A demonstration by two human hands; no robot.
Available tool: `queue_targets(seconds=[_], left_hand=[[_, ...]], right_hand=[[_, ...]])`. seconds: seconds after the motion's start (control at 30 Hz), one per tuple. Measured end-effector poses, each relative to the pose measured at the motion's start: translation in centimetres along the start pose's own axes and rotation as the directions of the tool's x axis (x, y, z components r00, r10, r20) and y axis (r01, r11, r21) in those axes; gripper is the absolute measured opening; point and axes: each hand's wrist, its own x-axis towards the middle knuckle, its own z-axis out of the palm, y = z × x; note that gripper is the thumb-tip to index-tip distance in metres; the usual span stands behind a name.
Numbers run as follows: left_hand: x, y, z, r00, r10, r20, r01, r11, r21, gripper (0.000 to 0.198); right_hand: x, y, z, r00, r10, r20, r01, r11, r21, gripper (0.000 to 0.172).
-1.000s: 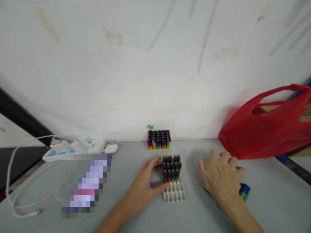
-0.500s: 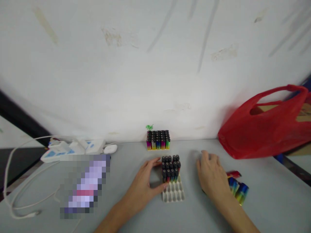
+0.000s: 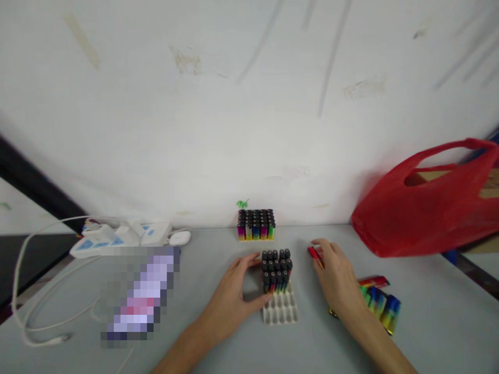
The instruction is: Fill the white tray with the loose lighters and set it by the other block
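Observation:
A white tray (image 3: 280,309) with rows of small hollows stands in front of me. Several upright batteries (image 3: 276,265) with black tops fill its far part; the near rows of hollows are bare. My left hand (image 3: 237,288) curves around the tray's left side, thumb on its near left part and fingertips at the far left corner of the batteries. My right hand (image 3: 335,275), to the right of the tray, pinches a red battery (image 3: 315,256) that lies tilted between thumb and fingers. Loose blue-and-yellow batteries (image 3: 391,313) lie just right of my right wrist, partly hidden by it.
A full block of batteries (image 3: 256,226) stands by the wall. At right are another red battery (image 3: 373,281) and a red bag (image 3: 421,213). To the left lie a power strip (image 3: 125,236), a white cable (image 3: 23,291), a small white case (image 3: 180,238) and a pixelated purple object (image 3: 144,291).
My right hand has come up from the loose batteries with a red battery now showing in its fingers. My left hand stays at the tray. The view has shifted slightly.

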Motion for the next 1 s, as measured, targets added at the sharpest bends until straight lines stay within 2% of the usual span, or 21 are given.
queue_targets(seconds=[0.17,0.37,0.5,0.57,0.63,0.7,0.77,0.87,0.9,1.0], left_hand=[[0.0,0.2,0.0,1.0,0.006,0.001,-0.006,1.0,0.008,0.075],[0.0,0.2,0.0,1.0,0.007,0.009,-0.007,1.0,0.006,0.075],[0.0,0.1,0.0,1.0,0.005,0.002,-0.005,1.0,-0.001,0.075],[-0.1,0.1,0.0,1.0,0.011,-0.008,-0.011,1.0,-0.003,0.074],[0.0,0.1,0.0,1.0,0.014,-0.017,-0.014,1.0,-0.001,0.074],[0.0,0.1,0.0,1.0,0.013,-0.017,-0.013,1.0,-0.001,0.075],[0.0,0.1,0.1,1.0,0.009,-0.015,-0.009,1.0,-0.002,0.075],[0.0,0.1,0.1,1.0,0.005,-0.01,-0.005,1.0,-0.006,0.075],[0.0,0.1,0.1,1.0,0.006,-0.011,-0.006,1.0,-0.009,0.075],[0.0,0.1,0.1,1.0,0.012,-0.01,-0.012,1.0,-0.019,0.075]], right_hand=[[0.0,-0.8,0.1,0.997,-0.031,0.069,0.014,0.972,0.235,0.029],[-0.6,-2.2,0.0,0.987,-0.099,0.124,0.055,0.946,0.321,0.023],[-1.0,-3.1,-0.1,0.997,-0.006,0.072,-0.026,0.902,0.431,0.02],[-1.0,-3.4,-0.2,0.992,0.063,0.106,-0.108,0.859,0.5,0.018],[-0.9,-3.6,-0.2,0.975,0.114,0.191,-0.206,0.786,0.583,0.016],[-0.7,-3.7,-0.1,0.945,0.145,0.293,-0.312,0.668,0.676,0.019],[-0.5,-3.7,0.0,0.893,0.147,0.425,-0.438,0.498,0.748,0.035],[-0.1,-3.5,0.2,0.787,0.082,0.612,-0.608,0.269,0.747,0.058],[0.0,-3.5,0.2,0.766,0.061,0.64,-0.634,0.231,0.738,0.062],[0.1,-3.7,-0.2,0.751,0.031,0.659,-0.653,0.185,0.735,0.065]])
